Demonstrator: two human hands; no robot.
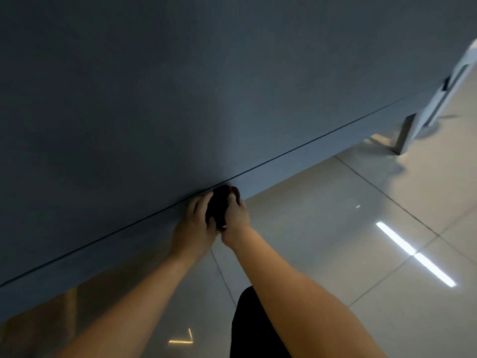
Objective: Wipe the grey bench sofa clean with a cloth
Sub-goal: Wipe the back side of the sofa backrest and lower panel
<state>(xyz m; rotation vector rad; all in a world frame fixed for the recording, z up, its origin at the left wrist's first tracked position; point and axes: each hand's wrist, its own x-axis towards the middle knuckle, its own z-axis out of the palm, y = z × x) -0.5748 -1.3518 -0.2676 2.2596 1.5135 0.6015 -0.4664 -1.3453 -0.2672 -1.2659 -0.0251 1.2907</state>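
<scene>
The grey bench sofa (180, 99) fills the upper left of the head view, its front edge running diagonally from lower left to upper right. A dark bunched cloth (219, 204) sits at that front edge near the middle. My left hand (193, 223) grips the cloth from the left, and my right hand (236, 218) grips it from the right. Both hands are close together with the cloth between them, and most of the cloth is hidden by my fingers.
Glossy pale floor tiles (335, 228) spread to the right and below, with bright light reflections. A metal bench leg (402, 135) stands at the right, beside a white piece of furniture (449, 83). My dark-clad leg (247, 326) shows at the bottom.
</scene>
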